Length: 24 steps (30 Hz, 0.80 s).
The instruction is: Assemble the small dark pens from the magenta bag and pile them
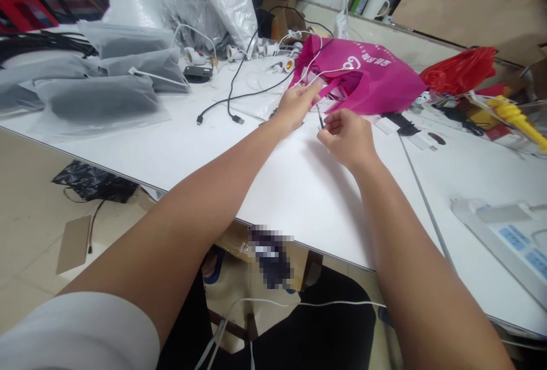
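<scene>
A magenta bag [380, 82] with white lettering lies on the white table [294, 187], its opening towards my hands. At the bag's opening is my left hand [297, 106], fingers closed around something I cannot make out, near a white cable [314, 61]. Just to the right, my right hand [348, 133] pinches a thin dark tool-like piece [320, 118] that points up towards the left hand. Small items show inside the bag's opening, too jumbled to tell apart.
Grey packed pouches [98, 102] lie on the left. A black USB cable [231, 99] loops behind my left hand, near white lamp sockets [231, 52]. A red plastic bag [461, 70] and a white device [508, 239] are at the right.
</scene>
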Each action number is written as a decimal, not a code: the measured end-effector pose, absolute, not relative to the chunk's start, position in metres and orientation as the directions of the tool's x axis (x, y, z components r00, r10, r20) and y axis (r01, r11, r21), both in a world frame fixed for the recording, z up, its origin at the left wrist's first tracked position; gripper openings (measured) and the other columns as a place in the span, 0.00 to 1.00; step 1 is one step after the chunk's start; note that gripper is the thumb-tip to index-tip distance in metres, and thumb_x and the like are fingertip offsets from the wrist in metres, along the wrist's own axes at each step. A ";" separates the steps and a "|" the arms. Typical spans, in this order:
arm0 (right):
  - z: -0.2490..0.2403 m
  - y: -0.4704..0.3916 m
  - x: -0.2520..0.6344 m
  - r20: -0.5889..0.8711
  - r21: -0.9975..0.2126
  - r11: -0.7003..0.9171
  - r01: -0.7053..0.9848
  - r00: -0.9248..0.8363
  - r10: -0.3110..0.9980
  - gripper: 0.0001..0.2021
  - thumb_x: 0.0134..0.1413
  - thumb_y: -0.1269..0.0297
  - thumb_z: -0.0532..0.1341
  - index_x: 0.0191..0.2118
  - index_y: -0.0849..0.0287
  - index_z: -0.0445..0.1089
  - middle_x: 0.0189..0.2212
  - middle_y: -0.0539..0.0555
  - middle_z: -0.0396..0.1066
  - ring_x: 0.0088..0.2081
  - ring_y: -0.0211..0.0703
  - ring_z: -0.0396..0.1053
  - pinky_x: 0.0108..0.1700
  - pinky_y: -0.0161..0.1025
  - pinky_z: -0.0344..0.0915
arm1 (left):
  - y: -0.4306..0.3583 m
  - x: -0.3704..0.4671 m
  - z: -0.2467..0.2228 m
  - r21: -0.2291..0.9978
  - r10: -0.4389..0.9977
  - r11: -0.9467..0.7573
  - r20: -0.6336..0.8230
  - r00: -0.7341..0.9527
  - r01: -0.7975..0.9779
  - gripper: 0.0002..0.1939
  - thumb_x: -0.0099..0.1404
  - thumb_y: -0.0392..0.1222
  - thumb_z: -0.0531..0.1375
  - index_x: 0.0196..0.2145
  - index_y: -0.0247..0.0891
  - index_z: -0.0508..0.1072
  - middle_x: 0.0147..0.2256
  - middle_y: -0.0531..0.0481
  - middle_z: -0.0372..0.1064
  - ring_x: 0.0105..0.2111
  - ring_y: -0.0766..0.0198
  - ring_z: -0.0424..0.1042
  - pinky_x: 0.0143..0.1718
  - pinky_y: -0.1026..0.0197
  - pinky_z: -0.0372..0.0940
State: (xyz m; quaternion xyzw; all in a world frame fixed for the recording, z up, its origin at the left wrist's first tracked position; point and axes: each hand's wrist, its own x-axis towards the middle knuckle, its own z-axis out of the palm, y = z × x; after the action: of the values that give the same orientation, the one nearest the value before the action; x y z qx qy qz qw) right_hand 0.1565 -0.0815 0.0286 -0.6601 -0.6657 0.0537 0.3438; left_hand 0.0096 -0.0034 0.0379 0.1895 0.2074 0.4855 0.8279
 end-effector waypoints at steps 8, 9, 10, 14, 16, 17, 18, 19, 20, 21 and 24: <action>0.028 -0.082 0.149 0.391 -0.558 0.116 0.822 0.137 0.910 0.09 0.52 0.71 0.67 0.40 0.55 0.78 0.39 0.58 0.83 0.41 0.56 0.81 0.54 0.54 0.77 | 0.003 0.007 0.030 0.792 0.935 0.257 -0.059 0.349 -0.554 0.21 0.83 0.43 0.68 0.29 0.40 0.70 0.18 0.62 0.52 0.13 0.77 0.43 0.19 0.67 0.30; 0.028 -0.082 0.148 0.394 -0.566 0.120 0.816 0.140 0.908 0.09 0.52 0.71 0.67 0.40 0.55 0.77 0.39 0.58 0.83 0.41 0.55 0.81 0.54 0.54 0.77 | 0.003 0.007 0.029 0.827 0.942 0.216 -0.036 0.334 -0.519 0.21 0.82 0.43 0.68 0.29 0.40 0.71 0.18 0.62 0.53 0.13 0.77 0.43 0.19 0.66 0.31; 0.028 -0.082 0.148 0.400 -0.574 0.126 0.809 0.143 0.905 0.08 0.52 0.71 0.67 0.39 0.55 0.77 0.38 0.57 0.82 0.40 0.55 0.80 0.53 0.53 0.76 | 0.003 0.007 0.028 0.867 0.950 0.160 -0.006 0.312 -0.472 0.22 0.82 0.43 0.69 0.29 0.40 0.71 0.19 0.61 0.54 0.14 0.76 0.44 0.19 0.65 0.32; 0.025 -0.079 0.149 0.435 -0.603 0.161 0.781 0.153 0.887 0.07 0.48 0.70 0.65 0.35 0.53 0.73 0.32 0.53 0.78 0.36 0.51 0.76 0.49 0.51 0.74 | 0.000 0.008 0.026 0.959 0.958 -0.038 0.115 0.262 -0.281 0.22 0.79 0.42 0.73 0.27 0.40 0.74 0.21 0.58 0.60 0.19 0.73 0.51 0.23 0.63 0.46; 0.023 -0.077 0.150 0.448 -0.610 0.173 0.773 0.156 0.880 0.07 0.47 0.70 0.65 0.34 0.52 0.72 0.30 0.51 0.76 0.34 0.50 0.73 0.46 0.50 0.72 | -0.001 0.008 0.025 0.971 0.957 -0.079 0.137 0.256 -0.226 0.20 0.78 0.41 0.74 0.28 0.40 0.76 0.23 0.58 0.62 0.22 0.71 0.55 0.27 0.62 0.53; 0.021 -0.076 0.151 0.454 -0.613 0.179 0.770 0.157 0.877 0.07 0.47 0.70 0.65 0.34 0.52 0.71 0.30 0.50 0.75 0.33 0.49 0.72 0.46 0.50 0.71 | -0.002 0.008 0.025 0.974 0.957 -0.092 0.144 0.252 -0.207 0.19 0.78 0.41 0.74 0.29 0.40 0.77 0.24 0.58 0.63 0.23 0.71 0.56 0.29 0.62 0.56; 0.019 -0.074 0.152 0.461 -0.616 0.186 0.766 0.159 0.873 0.07 0.46 0.69 0.65 0.34 0.51 0.71 0.29 0.50 0.75 0.33 0.49 0.72 0.45 0.50 0.71 | -0.002 0.008 0.025 0.976 0.956 -0.104 0.151 0.250 -0.191 0.17 0.78 0.40 0.74 0.30 0.39 0.78 0.25 0.58 0.63 0.24 0.71 0.57 0.31 0.62 0.58; 0.017 -0.072 0.153 0.470 -0.620 0.194 0.761 0.161 0.868 0.07 0.46 0.69 0.65 0.34 0.51 0.70 0.29 0.50 0.74 0.33 0.49 0.72 0.45 0.49 0.71 | -0.002 0.008 0.025 0.977 0.955 -0.117 0.160 0.251 -0.178 0.16 0.78 0.40 0.74 0.31 0.39 0.79 0.25 0.58 0.64 0.25 0.71 0.58 0.32 0.63 0.59; 0.015 -0.070 0.154 0.478 -0.625 0.203 0.754 0.165 0.863 0.07 0.47 0.69 0.65 0.34 0.51 0.70 0.29 0.50 0.74 0.33 0.49 0.72 0.45 0.49 0.71 | -0.003 0.008 0.025 0.978 0.952 -0.129 0.169 0.254 -0.166 0.15 0.78 0.39 0.74 0.32 0.38 0.79 0.26 0.58 0.65 0.25 0.72 0.59 0.33 0.63 0.60; 0.012 -0.068 0.156 0.485 -0.634 0.211 0.744 0.171 0.857 0.07 0.47 0.69 0.64 0.34 0.50 0.69 0.30 0.50 0.75 0.33 0.49 0.73 0.45 0.50 0.72 | -0.004 0.008 0.025 0.978 0.949 -0.139 0.177 0.260 -0.156 0.15 0.78 0.39 0.75 0.32 0.38 0.79 0.27 0.58 0.66 0.26 0.72 0.61 0.34 0.64 0.61; 0.002 -0.060 0.162 0.486 -0.678 0.223 0.701 0.199 0.851 0.07 0.50 0.68 0.64 0.36 0.49 0.69 0.30 0.51 0.76 0.34 0.50 0.75 0.44 0.50 0.73 | -0.006 0.008 0.026 0.979 0.941 -0.157 0.188 0.280 -0.131 0.15 0.77 0.39 0.76 0.32 0.37 0.79 0.27 0.56 0.68 0.28 0.71 0.64 0.37 0.64 0.64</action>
State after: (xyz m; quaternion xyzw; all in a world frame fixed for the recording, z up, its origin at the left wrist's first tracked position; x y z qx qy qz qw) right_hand 0.1617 -0.0597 0.0018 -0.6179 -0.6276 0.0804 0.4667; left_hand 0.0084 -0.0064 0.0256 0.5825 0.3476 0.4890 0.5484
